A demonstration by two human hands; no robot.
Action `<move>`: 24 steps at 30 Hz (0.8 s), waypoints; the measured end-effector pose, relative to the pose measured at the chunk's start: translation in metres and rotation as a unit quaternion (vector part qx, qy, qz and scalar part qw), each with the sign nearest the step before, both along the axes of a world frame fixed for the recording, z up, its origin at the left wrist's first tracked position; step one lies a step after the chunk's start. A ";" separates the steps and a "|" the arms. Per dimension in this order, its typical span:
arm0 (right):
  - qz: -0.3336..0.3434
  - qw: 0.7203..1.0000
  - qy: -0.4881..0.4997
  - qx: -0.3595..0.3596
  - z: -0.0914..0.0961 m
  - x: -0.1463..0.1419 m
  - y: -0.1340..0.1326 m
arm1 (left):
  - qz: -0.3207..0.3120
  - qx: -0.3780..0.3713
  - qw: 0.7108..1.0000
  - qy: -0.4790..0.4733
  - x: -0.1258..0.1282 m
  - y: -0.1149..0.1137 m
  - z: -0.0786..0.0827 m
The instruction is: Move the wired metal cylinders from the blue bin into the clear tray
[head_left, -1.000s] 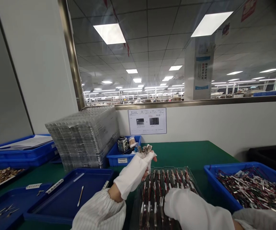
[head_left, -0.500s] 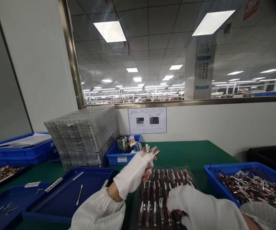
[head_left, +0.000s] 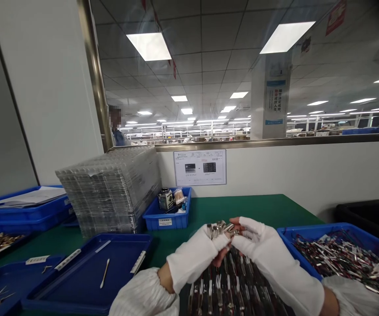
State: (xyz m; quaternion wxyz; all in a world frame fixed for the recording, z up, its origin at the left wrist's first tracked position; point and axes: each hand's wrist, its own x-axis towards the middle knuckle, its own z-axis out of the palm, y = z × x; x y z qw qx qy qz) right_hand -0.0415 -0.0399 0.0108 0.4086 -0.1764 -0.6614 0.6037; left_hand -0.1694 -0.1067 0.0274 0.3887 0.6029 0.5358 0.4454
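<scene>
Both my hands wear white fingerless gloves and meet above a clear plastic tray (head_left: 205, 294) filled with rows of wired metal parts. My left hand (head_left: 198, 254) is closed around a bunch of small silver metal connectors (head_left: 220, 228) that stick up from its fist. My right hand (head_left: 258, 243) has come against that bunch from the right, its fingertips pinched on the connector ends.
A blue bin (head_left: 311, 263) of loose wired parts sits at right, a black bin (head_left: 367, 210) behind it. At left are empty blue trays (head_left: 87, 281), a stack of clear trays (head_left: 110, 188), a small blue box (head_left: 168, 215) with a jar and swabs. A person (head_left: 117, 127) stands behind the window.
My right hand rose from the clear tray and joined my left hand at the connector bunch. My left hand lowered slightly toward the middle. A person appeared behind the window.
</scene>
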 end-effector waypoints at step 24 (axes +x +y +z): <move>-0.154 0.871 0.001 0.466 0.009 0.013 -0.025 | -0.045 0.189 0.979 0.055 0.007 0.001 -0.003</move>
